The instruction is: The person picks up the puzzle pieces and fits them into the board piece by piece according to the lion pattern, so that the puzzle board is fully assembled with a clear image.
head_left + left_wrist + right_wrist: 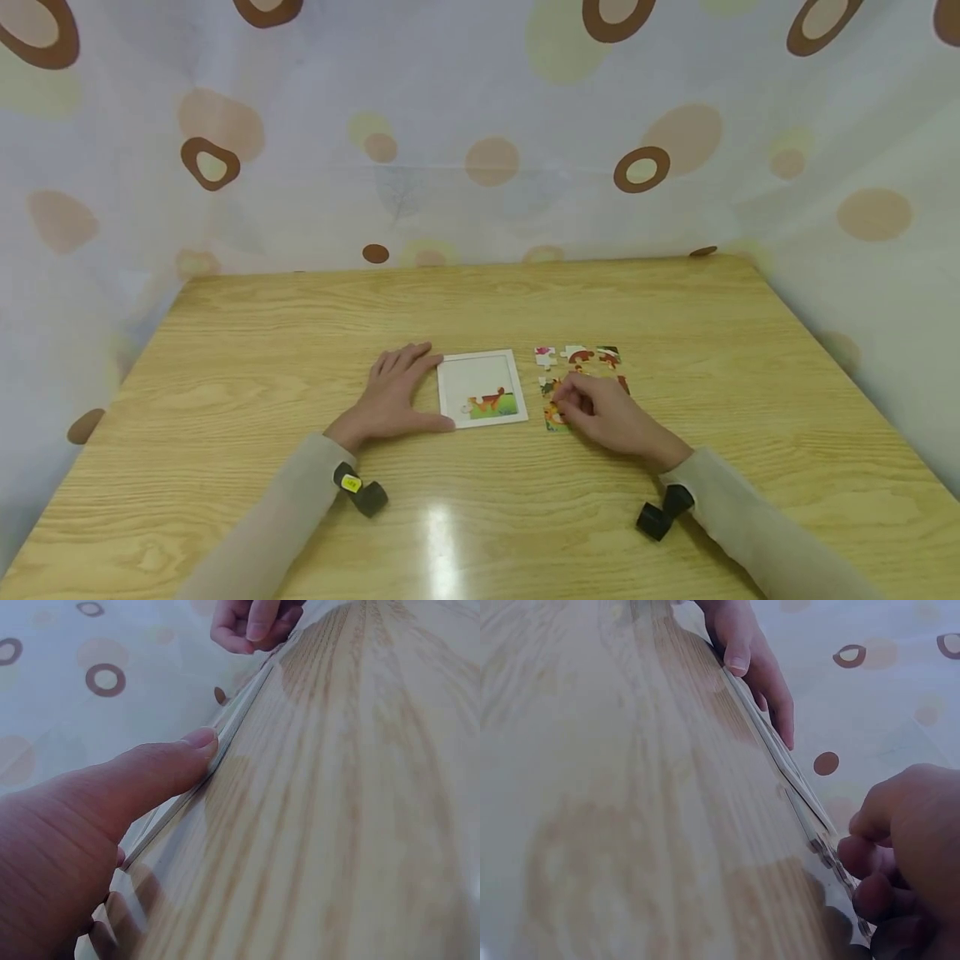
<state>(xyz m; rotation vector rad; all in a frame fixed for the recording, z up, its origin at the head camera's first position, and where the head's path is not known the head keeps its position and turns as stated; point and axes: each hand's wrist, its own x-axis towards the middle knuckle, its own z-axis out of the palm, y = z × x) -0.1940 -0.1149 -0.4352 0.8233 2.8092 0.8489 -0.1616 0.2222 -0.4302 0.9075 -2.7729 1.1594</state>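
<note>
A square white puzzle frame lies on the table; joined pieces with a brown-and-orange figure on green grass fill its lower right part. My left hand rests along the frame's left side, fingers spread, the thumb at the near corner and the index finger at the far one. To the right lie several loose puzzle pieces, printed in color. My right hand is over the nearer pieces, thumb and fingertips drawn together right at them and covering some. I cannot tell whether a piece is pinched between them.
The wood-grain table extends around both hands. A pale curtain with brown and beige spots hangs behind it and along both sides. Dark wrist cameras are strapped over the sleeves.
</note>
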